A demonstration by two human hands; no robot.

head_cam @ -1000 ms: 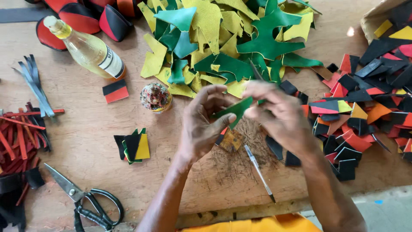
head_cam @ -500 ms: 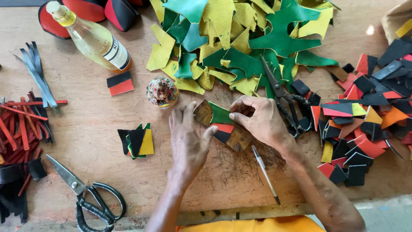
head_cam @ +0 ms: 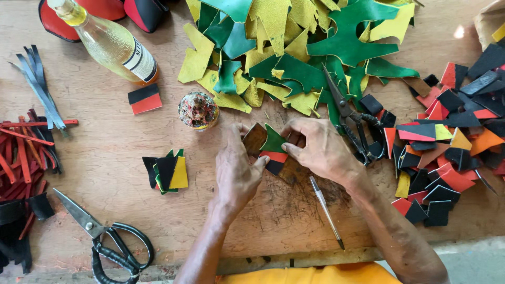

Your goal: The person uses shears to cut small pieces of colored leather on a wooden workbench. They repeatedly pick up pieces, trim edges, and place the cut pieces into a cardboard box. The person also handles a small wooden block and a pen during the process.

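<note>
My left hand (head_cam: pixel 238 168) and my right hand (head_cam: pixel 321 150) press together on a small stack of leather pieces (head_cam: pixel 272 150) lying on the wooden table (head_cam: pixel 105 221). The stack shows a green triangle on top, a red strip and a black strip below, and a brown piece at its left under my left fingers. Both hands pinch the stack from opposite sides. A pen (head_cam: pixel 326 211) lies just below my right wrist. Black-handled scissors (head_cam: pixel 352 126) rest right of my right hand.
Green and yellow leather offcuts (head_cam: pixel 294 58) are heaped at the back. Cut red, black and orange pieces (head_cam: pixel 447 142) cover the right. A glass bottle (head_cam: pixel 108 44), a small glue pot (head_cam: pixel 198 110), a finished stack (head_cam: pixel 168 171), large scissors (head_cam: pixel 105 239) and red strips (head_cam: pixel 21 152) lie left.
The hands came down from holding a green piece in the air to pressing the layered pieces flat on the table. The view has shifted slightly.
</note>
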